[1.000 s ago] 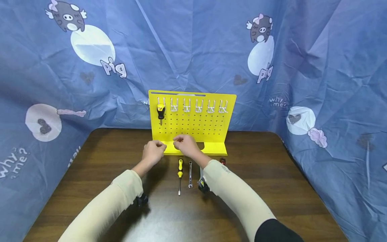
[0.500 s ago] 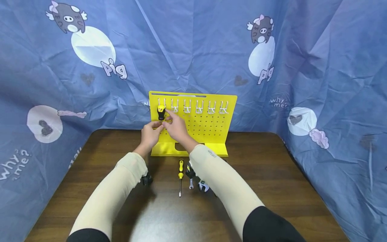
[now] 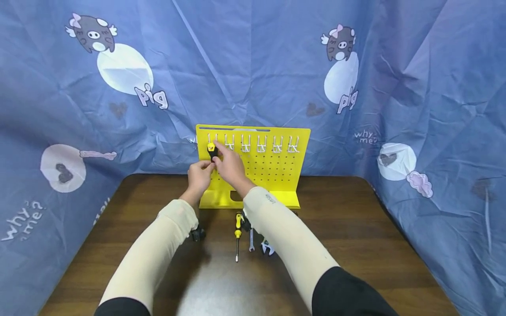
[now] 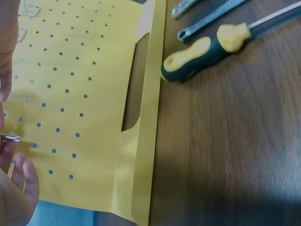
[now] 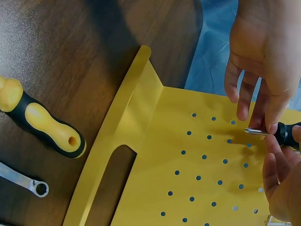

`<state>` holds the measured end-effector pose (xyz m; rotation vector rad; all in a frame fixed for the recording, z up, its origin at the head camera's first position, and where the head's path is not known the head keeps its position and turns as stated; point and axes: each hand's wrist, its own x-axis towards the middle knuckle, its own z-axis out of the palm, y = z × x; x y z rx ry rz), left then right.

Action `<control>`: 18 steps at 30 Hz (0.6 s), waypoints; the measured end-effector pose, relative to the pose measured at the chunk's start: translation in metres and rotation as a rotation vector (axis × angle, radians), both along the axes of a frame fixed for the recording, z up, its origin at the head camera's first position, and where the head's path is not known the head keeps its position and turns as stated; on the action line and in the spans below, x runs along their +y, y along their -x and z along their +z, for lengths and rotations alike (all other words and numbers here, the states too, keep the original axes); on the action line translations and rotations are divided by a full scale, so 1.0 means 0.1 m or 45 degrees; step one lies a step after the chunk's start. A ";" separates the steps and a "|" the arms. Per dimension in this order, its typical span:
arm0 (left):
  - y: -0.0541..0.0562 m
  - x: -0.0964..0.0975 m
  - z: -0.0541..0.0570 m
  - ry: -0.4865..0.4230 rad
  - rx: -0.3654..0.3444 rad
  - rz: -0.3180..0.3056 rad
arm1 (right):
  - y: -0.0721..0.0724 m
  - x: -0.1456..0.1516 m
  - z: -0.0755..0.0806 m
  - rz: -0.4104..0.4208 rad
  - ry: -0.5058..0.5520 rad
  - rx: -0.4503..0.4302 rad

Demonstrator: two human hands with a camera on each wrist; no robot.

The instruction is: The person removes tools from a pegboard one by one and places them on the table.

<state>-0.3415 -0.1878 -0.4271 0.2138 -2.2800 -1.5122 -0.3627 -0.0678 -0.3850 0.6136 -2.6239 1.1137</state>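
Note:
A short yellow-and-black screwdriver [image 3: 211, 149] hangs handle up at the leftmost hook of the yellow pegboard [image 3: 272, 169]. My left hand [image 3: 199, 176] pinches it low down, thumb and index fingertip at the neck. From the right, my right hand [image 3: 232, 169] holds the black handle, its index finger reaching up along the side. In the right wrist view the cross-shaped tip of the metal shank [image 5: 255, 131] sticks out past the left fingertips. In the left wrist view only that tip [image 4: 11, 137] shows; the handle is hidden.
On the wooden table [image 3: 340, 228] before the board lie a long yellow-and-black screwdriver [image 3: 238, 232], a wrench [image 3: 251, 241] and an adjustable wrench [image 3: 267, 247] partly under the right sleeve. Several white hooks [image 3: 262, 144] line the board's top. A blue cloth [image 3: 253, 66] hangs behind.
Both hands have risen from the board's base, moved to the hanging screwdriver and taken hold of it. Over the last half second the right hand has come in closer on the handle.

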 end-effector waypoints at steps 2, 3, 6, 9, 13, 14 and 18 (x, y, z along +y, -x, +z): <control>-0.02 0.01 0.00 -0.110 -0.011 -0.007 | 0.00 -0.01 0.01 0.000 -0.004 -0.005; -0.03 0.02 0.00 -0.167 -0.017 -0.009 | 0.00 -0.01 0.01 -0.002 -0.003 -0.010; -0.05 0.03 -0.01 -0.266 -0.035 0.006 | -0.01 -0.02 0.00 -0.018 0.001 0.011; -0.05 0.04 -0.01 -0.254 -0.013 0.042 | -0.01 -0.02 -0.01 -0.035 0.019 0.023; -0.05 0.03 -0.02 -0.212 0.031 0.075 | -0.02 -0.03 0.00 -0.040 0.040 0.032; -0.06 0.03 -0.01 -0.209 0.034 0.074 | -0.03 -0.02 0.00 -0.041 0.041 0.036; -0.13 0.02 0.02 -0.203 0.036 0.072 | -0.04 -0.02 0.01 -0.029 0.063 0.051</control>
